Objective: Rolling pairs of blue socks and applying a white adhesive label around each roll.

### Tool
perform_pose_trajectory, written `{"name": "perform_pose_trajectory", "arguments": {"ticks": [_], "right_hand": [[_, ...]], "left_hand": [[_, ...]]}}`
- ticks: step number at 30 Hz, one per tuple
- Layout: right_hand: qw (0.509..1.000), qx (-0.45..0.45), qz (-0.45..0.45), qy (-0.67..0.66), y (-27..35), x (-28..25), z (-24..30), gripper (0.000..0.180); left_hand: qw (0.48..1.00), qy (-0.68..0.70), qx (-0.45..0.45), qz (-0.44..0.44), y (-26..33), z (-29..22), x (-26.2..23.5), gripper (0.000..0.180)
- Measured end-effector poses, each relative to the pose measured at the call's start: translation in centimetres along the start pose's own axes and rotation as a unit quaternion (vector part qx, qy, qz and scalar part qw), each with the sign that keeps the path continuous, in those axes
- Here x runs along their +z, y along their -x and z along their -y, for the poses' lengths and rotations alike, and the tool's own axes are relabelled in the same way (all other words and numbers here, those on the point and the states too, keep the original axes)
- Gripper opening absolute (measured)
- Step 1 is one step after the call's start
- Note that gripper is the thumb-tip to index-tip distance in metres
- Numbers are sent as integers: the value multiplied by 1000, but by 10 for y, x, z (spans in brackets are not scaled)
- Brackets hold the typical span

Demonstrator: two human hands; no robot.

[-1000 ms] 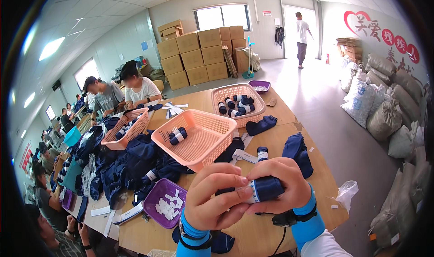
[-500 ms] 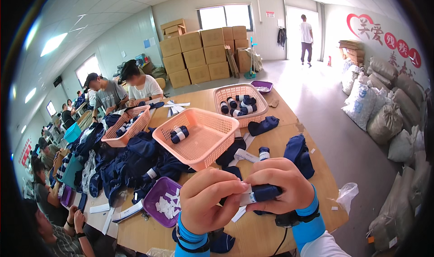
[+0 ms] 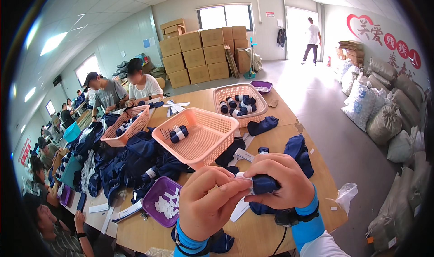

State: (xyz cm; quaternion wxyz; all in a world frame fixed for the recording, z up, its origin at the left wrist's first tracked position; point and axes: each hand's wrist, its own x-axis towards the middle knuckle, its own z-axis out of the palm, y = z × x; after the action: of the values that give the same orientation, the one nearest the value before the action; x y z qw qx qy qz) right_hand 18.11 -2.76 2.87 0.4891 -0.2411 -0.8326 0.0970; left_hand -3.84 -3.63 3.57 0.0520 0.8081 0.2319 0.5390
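Observation:
A rolled navy sock bundle (image 3: 266, 184) is in my right hand (image 3: 289, 178), whose fingers and thumb curl round it. My left hand (image 3: 210, 198) pinches the white paper band (image 3: 244, 179) at the bundle's left end, its fingertips pressed together. Part of the band is hidden behind those fingers. Just beyond my hands stands another banded roll (image 3: 263, 150), partly covered by my right hand. To the left of my left hand sits a purple tray (image 3: 151, 198) of white paper strips. A peach basket (image 3: 197, 159) holding two banded rolls lies ahead.
A second peach basket (image 3: 257, 117) with several rolls stands farther back. Loose navy socks (image 3: 131, 159) heap on the left, by another basket (image 3: 118, 140). Loose navy socks (image 3: 298, 155) also lie to the right. Co-workers sit along the left. Sacks (image 3: 384, 116) line the right wall.
My fingers have shifted on the roll and its band, and the roll has turned slightly. In the doorway, a person has stepped to the right. The co-worker at lower left has raised their head.

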Motion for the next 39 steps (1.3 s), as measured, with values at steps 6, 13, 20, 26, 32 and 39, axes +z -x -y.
{"name": "perform_pose_trajectory", "arguments": {"ticks": [6,13,20,26,32,39], "right_hand": [[1000,7,-7,19,5,-3,0,48],[999,10,9,29,4,-12,4,49],[997,-8,-24,76,-1,-13,2,46],[994,6,-19,105,-1,-14,7,48],[989,9,-43,141,2,-8,2,48],[990,11,-64,128,5,-6,-3,50]], "left_hand": [[997,-45,65,-25,0,0,4,35],[995,-52,88,-13,-2,-2,5,35],[995,-57,84,-20,-2,-3,12,32],[999,-10,41,-27,-2,4,17,30],[998,-25,54,-26,0,8,17,24],[996,-23,60,-60,2,7,26,24]]}}
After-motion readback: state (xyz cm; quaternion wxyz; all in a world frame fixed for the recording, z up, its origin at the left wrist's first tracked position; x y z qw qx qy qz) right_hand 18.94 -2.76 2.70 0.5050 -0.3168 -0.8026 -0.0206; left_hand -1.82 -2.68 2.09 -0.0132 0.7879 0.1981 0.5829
